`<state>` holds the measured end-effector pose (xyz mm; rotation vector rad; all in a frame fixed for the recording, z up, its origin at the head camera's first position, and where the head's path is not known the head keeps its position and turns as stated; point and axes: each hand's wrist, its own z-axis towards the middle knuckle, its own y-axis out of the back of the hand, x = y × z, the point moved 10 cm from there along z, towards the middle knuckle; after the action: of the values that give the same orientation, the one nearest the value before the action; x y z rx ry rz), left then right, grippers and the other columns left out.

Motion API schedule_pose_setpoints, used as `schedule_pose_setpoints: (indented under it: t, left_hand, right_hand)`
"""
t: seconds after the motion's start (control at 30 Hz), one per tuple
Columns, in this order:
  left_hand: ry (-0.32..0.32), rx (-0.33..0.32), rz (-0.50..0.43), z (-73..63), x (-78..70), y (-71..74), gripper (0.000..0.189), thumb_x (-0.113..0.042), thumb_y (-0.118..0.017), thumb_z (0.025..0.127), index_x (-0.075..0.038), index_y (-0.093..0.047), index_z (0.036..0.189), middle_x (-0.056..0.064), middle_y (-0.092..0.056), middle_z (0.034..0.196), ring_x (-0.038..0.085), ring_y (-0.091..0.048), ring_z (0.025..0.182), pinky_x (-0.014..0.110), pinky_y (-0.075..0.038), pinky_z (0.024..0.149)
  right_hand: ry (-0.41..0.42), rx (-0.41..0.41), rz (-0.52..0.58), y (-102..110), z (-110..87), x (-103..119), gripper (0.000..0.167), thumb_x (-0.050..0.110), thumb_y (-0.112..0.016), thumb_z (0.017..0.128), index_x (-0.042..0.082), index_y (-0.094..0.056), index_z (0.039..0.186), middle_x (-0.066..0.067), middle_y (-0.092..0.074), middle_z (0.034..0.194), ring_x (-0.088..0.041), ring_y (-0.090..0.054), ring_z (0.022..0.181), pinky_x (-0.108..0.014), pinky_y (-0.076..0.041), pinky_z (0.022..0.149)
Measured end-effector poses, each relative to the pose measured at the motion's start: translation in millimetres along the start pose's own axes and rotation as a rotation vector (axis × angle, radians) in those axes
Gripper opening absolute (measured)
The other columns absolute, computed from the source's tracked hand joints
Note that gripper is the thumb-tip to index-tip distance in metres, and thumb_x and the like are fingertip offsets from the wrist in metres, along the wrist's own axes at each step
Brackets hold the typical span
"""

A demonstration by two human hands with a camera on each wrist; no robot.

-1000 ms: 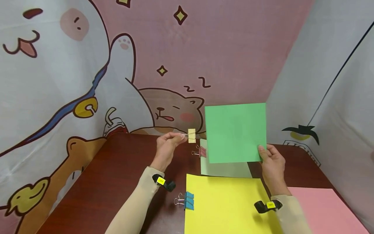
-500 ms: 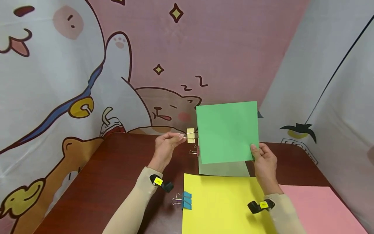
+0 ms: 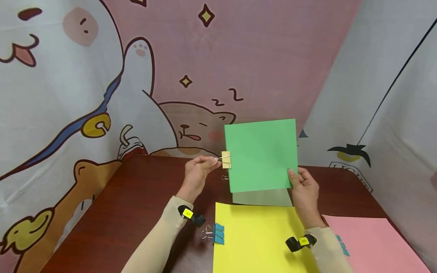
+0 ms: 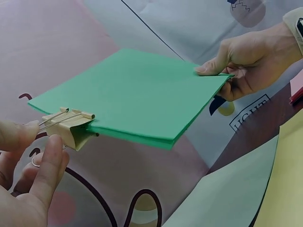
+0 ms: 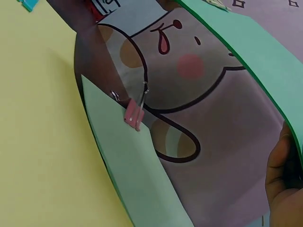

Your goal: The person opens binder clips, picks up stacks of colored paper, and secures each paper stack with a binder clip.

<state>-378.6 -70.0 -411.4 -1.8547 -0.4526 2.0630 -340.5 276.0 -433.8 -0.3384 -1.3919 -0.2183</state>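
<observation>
A stack of green paper (image 3: 262,155) is held up above the table, pinched at its lower right edge by my right hand (image 3: 305,193). My left hand (image 3: 198,176) grips the wire handles of a pale yellow binder clip (image 3: 226,160). In the left wrist view the binder clip (image 4: 71,126) sits over the near edge of the green stack (image 4: 128,94), with the thumb (image 4: 19,135) and fingers on its handles. The right wrist view shows the stack's edge with part of my right hand (image 5: 284,175) beneath it.
Yellow paper (image 3: 256,235) with a blue binder clip (image 3: 219,234) lies in front. Behind it is pale green paper (image 3: 263,197) with a pink binder clip (image 5: 134,115). Pink paper (image 3: 375,242) with a teal clip (image 3: 343,245) lies right on the dark red table (image 3: 112,212).
My right hand has brought the green stack left toward the binder clip. The clip, apart from the stack a second ago, now overlaps its left edge.
</observation>
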Motion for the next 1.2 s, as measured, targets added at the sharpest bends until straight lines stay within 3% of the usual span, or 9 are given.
schedule_pose_setpoints:
  t: [0.33,0.67,0.8,0.87,1.1,1.2]
  left_hand:
    - [-0.015,-0.005,-0.037,-3.4,4.3,-3.6,0.011,0.000,-0.071,0.093,-0.008,-0.075,0.087,0.005,-0.072,0.093,0.020,-0.074,0.089,0.044,-0.057,0.103]
    - [0.009,0.026,-0.051,-4.8,6.5,-8.6,0.013,0.001,-0.068,0.094,-0.007,-0.075,0.088,0.004,-0.072,0.096,0.020,-0.072,0.096,0.046,-0.052,0.109]
    - [0.010,0.042,-0.020,-6.2,5.1,-9.7,0.003,0.000,-0.071,0.093,-0.001,-0.073,0.094,0.006,-0.074,0.097,0.022,-0.074,0.098,0.045,-0.052,0.108]
    - [0.001,0.045,0.000,-7.0,4.0,-10.3,0.007,-0.002,-0.073,0.092,0.003,-0.072,0.097,0.006,-0.075,0.098,0.024,-0.074,0.100,0.045,-0.054,0.107]
    - [-0.020,0.056,0.067,-6.7,6.1,-18.0,0.002,-0.003,-0.074,0.092,-0.004,-0.072,0.091,0.004,-0.076,0.097,0.019,-0.076,0.098,0.039,-0.057,0.103]
    - [-0.018,0.082,0.126,-5.8,7.0,-24.0,0.003,-0.007,-0.074,0.093,-0.006,-0.071,0.093,0.011,-0.074,0.106,0.021,-0.076,0.102,0.040,-0.056,0.104]
  right_hand:
    - [-0.010,-0.004,-0.113,-6.7,-8.2,-4.6,0.032,0.035,-0.061,0.102,0.008,-0.064,0.119,0.016,-0.073,0.083,-0.001,-0.066,0.073,-0.014,-0.054,0.068]
    - [-0.007,-0.010,-0.112,-6.2,-6.7,-7.5,0.032,0.035,-0.060,0.102,0.008,-0.064,0.120,0.017,-0.073,0.086,0.000,-0.066,0.078,-0.012,-0.055,0.072]
    - [-0.013,-0.004,-0.045,-5.7,-4.2,-6.6,0.031,0.031,-0.061,0.102,0.006,-0.063,0.120,0.015,-0.074,0.087,0.000,-0.067,0.080,-0.012,-0.056,0.075]
    - [-0.018,0.001,-0.015,-5.1,-3.3,-5.1,0.031,0.029,-0.062,0.101,0.004,-0.063,0.120,0.014,-0.074,0.088,0.000,-0.068,0.080,-0.012,-0.057,0.074]
    - [-0.012,0.000,-0.103,7.7,-0.7,4.6,0.030,0.033,-0.063,0.101,0.007,-0.065,0.117,0.017,-0.075,0.087,0.001,-0.068,0.077,-0.012,-0.055,0.071]
    - [-0.028,-0.007,-0.105,15.9,1.7,6.3,0.028,0.034,-0.065,0.100,0.010,-0.066,0.114,0.017,-0.075,0.085,0.000,-0.067,0.073,-0.012,-0.054,0.068]
